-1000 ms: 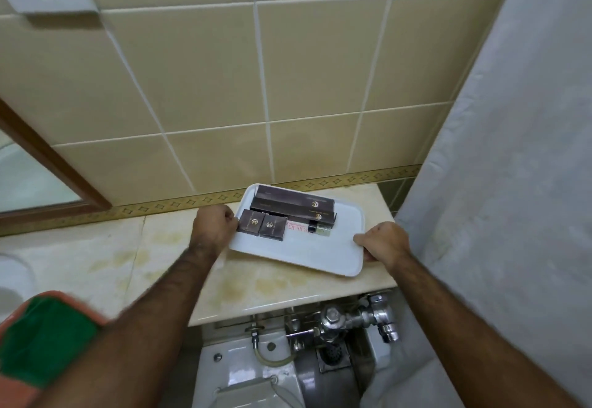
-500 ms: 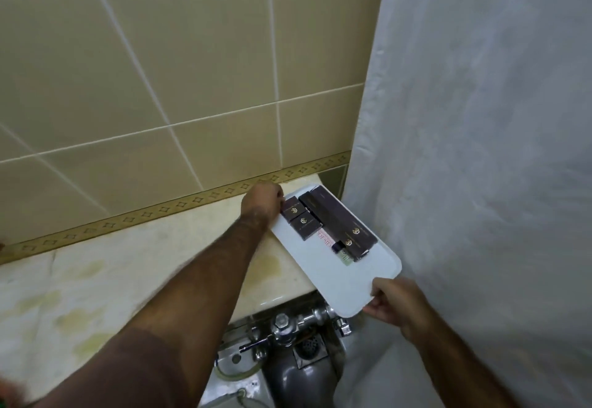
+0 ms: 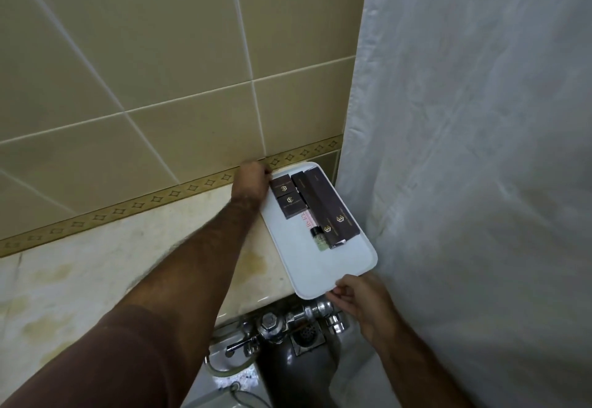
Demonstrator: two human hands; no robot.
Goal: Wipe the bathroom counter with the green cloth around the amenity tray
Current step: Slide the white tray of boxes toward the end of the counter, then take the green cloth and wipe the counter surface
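Note:
The white amenity tray (image 3: 333,266) lies lengthwise at the right end of the beige marble counter (image 3: 96,273), its near end hanging over the counter's front edge. It carries dark brown boxes (image 3: 326,209) and a small green bottle (image 3: 319,238). My left hand (image 3: 251,182) grips the tray's far corner by the wall. My right hand (image 3: 358,298) holds the tray's near edge with its fingertips. The green cloth is out of view.
A white shower curtain (image 3: 480,167) hangs right beside the tray. Below the counter's edge are a chrome flush valve (image 3: 288,321) and the toilet. A beige tiled wall (image 3: 160,71) with a patterned border backs the counter, which shows yellowish stains.
Both hands have turned the tray from crosswise to lengthwise and shifted it to the counter's right end by the curtain. The view swung right, so the green cloth dropped out of sight.

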